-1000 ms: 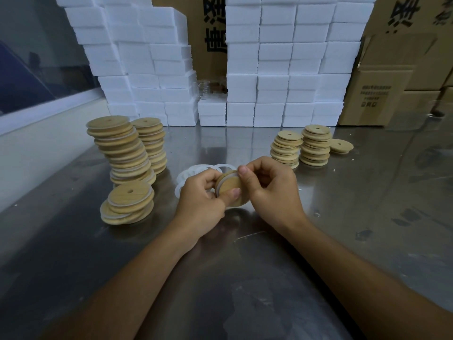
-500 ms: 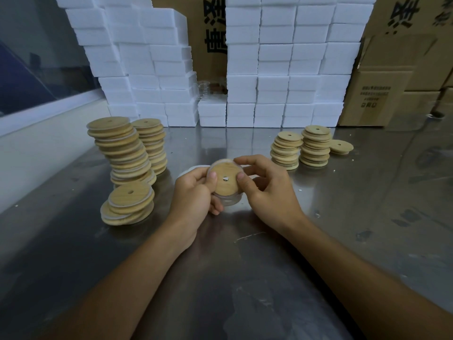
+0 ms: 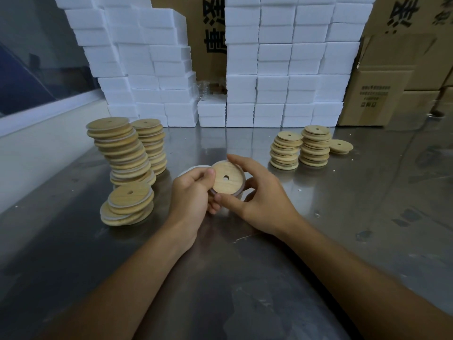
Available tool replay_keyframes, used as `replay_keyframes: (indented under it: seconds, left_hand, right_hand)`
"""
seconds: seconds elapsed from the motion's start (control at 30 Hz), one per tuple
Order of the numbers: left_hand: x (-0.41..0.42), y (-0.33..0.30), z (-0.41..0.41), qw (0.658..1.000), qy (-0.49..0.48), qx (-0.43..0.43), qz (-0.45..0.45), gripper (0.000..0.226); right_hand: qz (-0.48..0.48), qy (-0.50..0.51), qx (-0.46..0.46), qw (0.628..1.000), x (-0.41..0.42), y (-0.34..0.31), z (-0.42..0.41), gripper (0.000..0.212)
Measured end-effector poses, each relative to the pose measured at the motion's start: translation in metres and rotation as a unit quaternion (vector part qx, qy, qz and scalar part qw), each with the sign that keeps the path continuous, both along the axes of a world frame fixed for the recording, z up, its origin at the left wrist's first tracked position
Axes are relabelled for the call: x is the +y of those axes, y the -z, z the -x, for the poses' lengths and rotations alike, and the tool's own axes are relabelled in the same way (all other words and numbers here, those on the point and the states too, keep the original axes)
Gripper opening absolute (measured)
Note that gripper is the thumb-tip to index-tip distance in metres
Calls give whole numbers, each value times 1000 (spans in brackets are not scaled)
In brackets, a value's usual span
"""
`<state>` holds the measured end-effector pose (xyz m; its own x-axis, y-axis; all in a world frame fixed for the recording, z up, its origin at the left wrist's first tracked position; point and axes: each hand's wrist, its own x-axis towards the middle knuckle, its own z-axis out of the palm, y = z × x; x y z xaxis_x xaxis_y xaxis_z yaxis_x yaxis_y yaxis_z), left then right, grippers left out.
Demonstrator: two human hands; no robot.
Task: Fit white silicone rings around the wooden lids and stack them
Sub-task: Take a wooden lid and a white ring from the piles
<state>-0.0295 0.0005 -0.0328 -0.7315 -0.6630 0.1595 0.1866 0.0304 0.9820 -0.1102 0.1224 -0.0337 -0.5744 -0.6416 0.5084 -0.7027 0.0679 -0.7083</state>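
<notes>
A round wooden lid (image 3: pixel 226 177) with a centre hole faces me, held between both hands above the metal table (image 3: pixel 220 278). A silicone ring shows along its lower rim. My left hand (image 3: pixel 193 192) pinches its left edge, and my right hand (image 3: pixel 259 200) wraps its right and bottom edge. Loose white rings (image 3: pixel 188 170) peek out behind my left hand. Left of it lies a short stack of ringed lids (image 3: pixel 127 204), with two tall leaning stacks (image 3: pixel 120 150) behind. Bare lids stand in two stacks (image 3: pixel 301 148) at the right, one single lid (image 3: pixel 339 146) beside them.
White foam blocks (image 3: pixel 269 69) are piled like a wall along the back of the table. Cardboard boxes (image 3: pixel 392 82) stand behind them and at the back right. A white ledge and window run along the left side.
The lid has turned from edge-on to face-up toward me. My right fingers have slid round to its right and lower rim, and the left hand now grips only the left edge.
</notes>
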Motion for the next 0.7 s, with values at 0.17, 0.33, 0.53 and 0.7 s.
replay_keyframes:
  seconds: [0.17,0.33,0.53,0.7]
  left_hand:
    - [-2,1,1,999,-28,2,-18,20]
    - [-5,1,2,999,-30,10,-42,24]
    - [-3,-2,2,999,-26,1,-42,31]
    - [-3,-6,-2,995,10,18,-100,51]
  right_hand:
    - [9,11,20,1000,1,-3,-2,75]
    - [21,16,64,998,4,-5,-3,68]
    - [36,33,88,995,4,-8,-7,41]
    - [141,81,12,987,1,-13,-10,24]
